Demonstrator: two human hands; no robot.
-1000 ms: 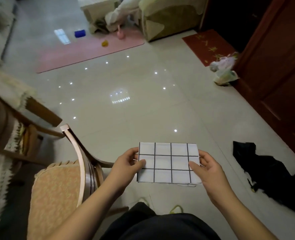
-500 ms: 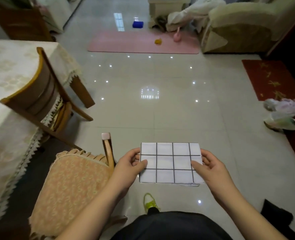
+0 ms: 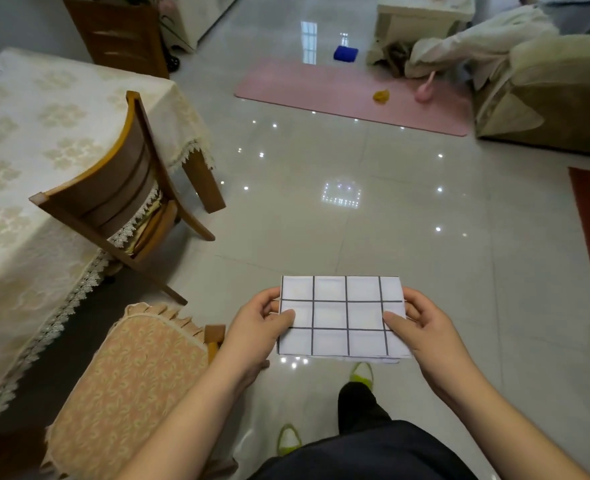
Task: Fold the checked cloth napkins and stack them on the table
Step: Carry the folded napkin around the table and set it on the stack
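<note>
Floor (image 3: pixel 355 209): glossy pale tile, fills most of the head view. The person stands on it; two feet in yellow-green footwear show below the napkin, one ahead of the other, which reads as walking.

Tabletop (image 3: pixel 26 140): far left, under a cream lace-edged cloth. This is the stacking site the task names. At its far left edge a scrap of gridded white shows; it may be napkins already laid down, but too little is visible to tell.

Chairs: one wooden chair (image 3: pixel 113 188) is tucked against the tabletop's near side; a second, with a peach frilled cushion (image 3: pixel 127 368), sits just left of the person. Both stand between the person and the tabletop, so the approach probably has to go round them.

Checked napkin (image 3: pixel 342 318): white with dark grid lines, folded to a neat flat rectangle, layered edges visible along its near side. It is in the air over the floor in front of the body, well apart from the tabletop. Judgement: folding of this piece is finished; what remains is the carry and the placing.

Left hand (image 3: pixel 262 323): grip pinches the napkin's left edge, thumb on top, fingers beneath.

Right hand (image 3: pixel 421 327): same pinch on the right edge.

Reason for the two-sided hold, as I read it: supporting both short ends keeps the rectangle level and taut so the layers do not slip or spring open before it is laid down.
</note>
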